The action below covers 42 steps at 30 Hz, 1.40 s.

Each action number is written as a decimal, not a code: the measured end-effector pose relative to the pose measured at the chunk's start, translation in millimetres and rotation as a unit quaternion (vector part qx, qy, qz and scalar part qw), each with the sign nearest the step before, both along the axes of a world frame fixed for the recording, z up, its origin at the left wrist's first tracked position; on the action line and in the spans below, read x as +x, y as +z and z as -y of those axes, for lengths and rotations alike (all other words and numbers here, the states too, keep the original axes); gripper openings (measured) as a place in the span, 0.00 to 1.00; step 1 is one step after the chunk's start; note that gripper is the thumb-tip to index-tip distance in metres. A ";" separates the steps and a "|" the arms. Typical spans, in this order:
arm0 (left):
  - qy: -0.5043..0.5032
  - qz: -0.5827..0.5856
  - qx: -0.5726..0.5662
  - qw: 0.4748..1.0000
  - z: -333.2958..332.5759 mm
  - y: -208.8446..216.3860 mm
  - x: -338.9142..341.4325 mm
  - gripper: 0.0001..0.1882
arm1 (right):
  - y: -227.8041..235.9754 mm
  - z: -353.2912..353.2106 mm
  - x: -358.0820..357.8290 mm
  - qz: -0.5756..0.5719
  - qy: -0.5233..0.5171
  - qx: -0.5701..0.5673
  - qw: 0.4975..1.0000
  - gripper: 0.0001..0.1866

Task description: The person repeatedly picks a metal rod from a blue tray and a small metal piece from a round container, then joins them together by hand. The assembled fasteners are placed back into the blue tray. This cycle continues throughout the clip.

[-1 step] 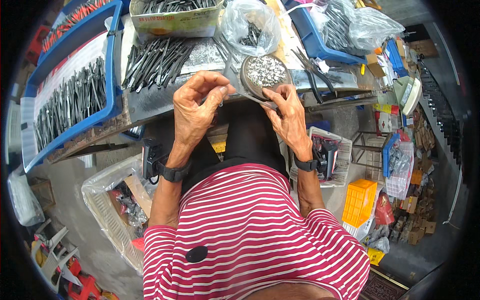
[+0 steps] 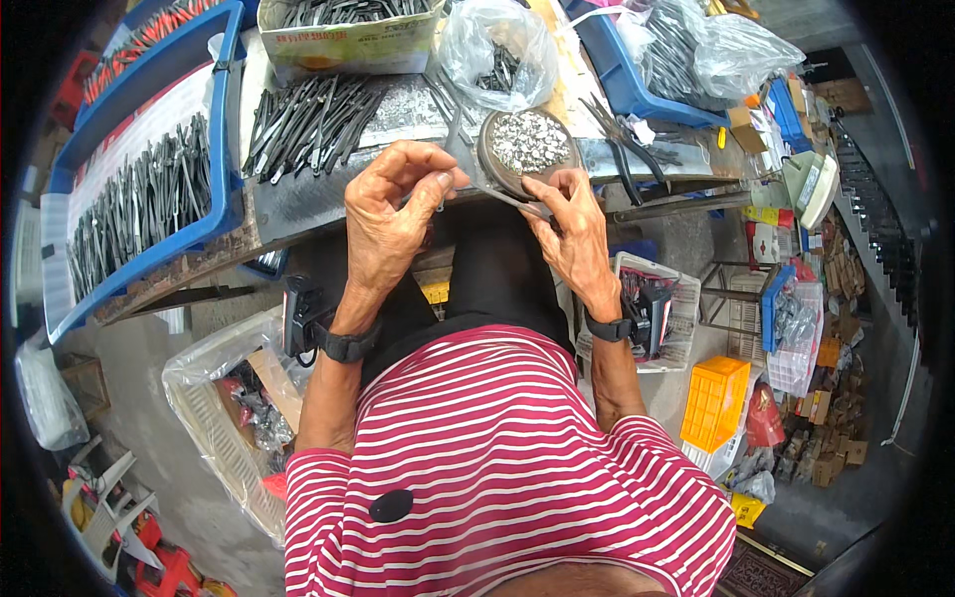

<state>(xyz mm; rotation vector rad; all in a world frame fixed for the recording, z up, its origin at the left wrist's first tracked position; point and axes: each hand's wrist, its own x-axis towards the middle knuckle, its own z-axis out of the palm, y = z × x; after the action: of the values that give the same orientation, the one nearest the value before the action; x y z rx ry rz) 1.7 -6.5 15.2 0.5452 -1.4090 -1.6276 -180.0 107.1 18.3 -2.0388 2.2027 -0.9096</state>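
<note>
A thin grey metal strip [image 2: 505,197] spans the gap between my hands, just in front of the table edge. My left hand [image 2: 390,207] is closed in a pinch, thumb and forefinger together at the strip's left end. My right hand [image 2: 574,231] grips the other end between thumb and fingers, covering part of it. Right behind the strip stands a round dish [image 2: 485,164] filled with small silvery pieces [image 2: 529,139]. A loose pile of dark strips [image 2: 313,119] lies on the table beyond my left hand.
Blue trays hold upright dark strips [image 2: 149,194] at left and bagged strips [image 2: 676,60] at far right. A carton [image 2: 348,50] and a clear bag [image 2: 497,50] stand at the back. Pliers [image 2: 622,149] lie right of the dish. Crates flank my legs, including a white crate [image 2: 214,418].
</note>
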 end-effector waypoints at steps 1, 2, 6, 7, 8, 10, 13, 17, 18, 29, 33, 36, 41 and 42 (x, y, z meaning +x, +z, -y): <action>-0.004 0.000 0.005 1.000 -0.4 -0.3 0.0 0.06 | -1.2 -1.1 0.5 -0.006 -0.001 -0.008 1.000 0.18; -0.004 -0.013 0.012 1.000 -1.0 -0.6 -0.7 0.06 | -2.3 -1.8 0.9 0.001 -0.003 -0.013 1.000 0.17; -0.007 -0.029 0.055 0.998 -5.4 0.2 -2.9 0.11 | -4.2 -2.5 0.9 0.054 -0.017 -0.023 0.998 0.15; -0.010 -0.024 0.071 0.997 -6.7 0.6 -3.1 0.13 | -4.0 -2.1 0.8 0.073 -0.023 -0.022 0.997 0.14; -0.013 -0.020 0.083 0.996 -7.8 0.9 -3.9 0.13 | -3.6 -1.5 0.8 0.079 -0.027 -0.027 0.996 0.14; -0.021 -0.011 0.104 0.994 -9.3 0.8 -5.2 0.14 | -2.6 0.3 0.9 0.089 -0.033 -0.037 0.995 0.13; -0.070 0.041 0.122 0.989 -10.8 -1.4 -3.6 0.15 | -0.7 3.2 1.1 0.071 -0.031 -0.044 0.996 0.11; -0.102 0.047 0.137 0.984 -12.9 -7.6 -8.5 0.15 | -0.5 7.4 1.1 0.099 -0.028 -0.038 0.994 0.09; -0.103 0.029 0.132 0.985 -13.9 -9.2 -10.0 0.14 | -0.9 8.3 1.0 0.095 -0.030 -0.039 0.994 0.08; -0.116 0.020 0.138 0.983 -16.4 -15.2 -13.7 0.12 | -8.8 8.0 1.9 0.163 -0.055 -0.055 0.983 0.08; -0.126 0.032 0.138 0.982 -17.2 -16.2 -13.7 0.12 | -10.9 8.5 1.3 0.194 -0.051 -0.062 0.978 0.08; -0.127 0.035 0.136 0.982 -18.1 -17.3 -13.9 0.12 | -10.1 8.6 0.9 0.189 -0.059 -0.055 0.979 0.07; -0.136 0.051 0.131 0.981 -19.0 -19.4 -15.3 0.12 | -7.8 9.1 0.7 0.161 -0.080 -0.042 0.983 0.04; -0.137 0.050 0.133 0.980 -19.4 -19.6 -15.6 0.12 | -7.9 9.6 0.8 0.164 -0.085 -0.041 0.982 0.04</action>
<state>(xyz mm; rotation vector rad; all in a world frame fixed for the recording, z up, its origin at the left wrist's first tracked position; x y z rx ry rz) -13.9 13.0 -4.4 0.6139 -1.3941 -2.0537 -179.3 97.6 10.3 -1.6029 2.2089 -1.2671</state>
